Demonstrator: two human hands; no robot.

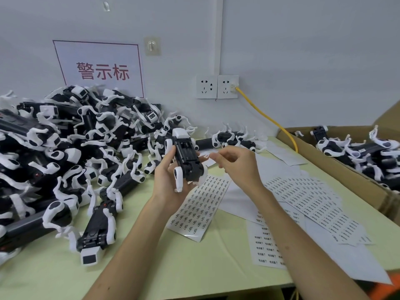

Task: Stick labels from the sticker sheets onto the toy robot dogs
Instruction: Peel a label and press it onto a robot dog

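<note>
Wrapped round a toy robot dog (187, 156), belly up: the left hand (166, 182), above the middle of the tabletop (194, 263). Pinched in the right hand (236, 163), just beside the dog: a tiny label (206, 156), too small to read. Underneath, sticker sheets (199, 204), partly hidden by both arms. At the left edge, a big pile of dogs (65, 148), cut off. At the right edge, a cardboard box (337, 172) with more dogs, cut off too.

Sign (98, 68) "警示标"; sticker sheets (199, 204) seemingly illegible
</note>
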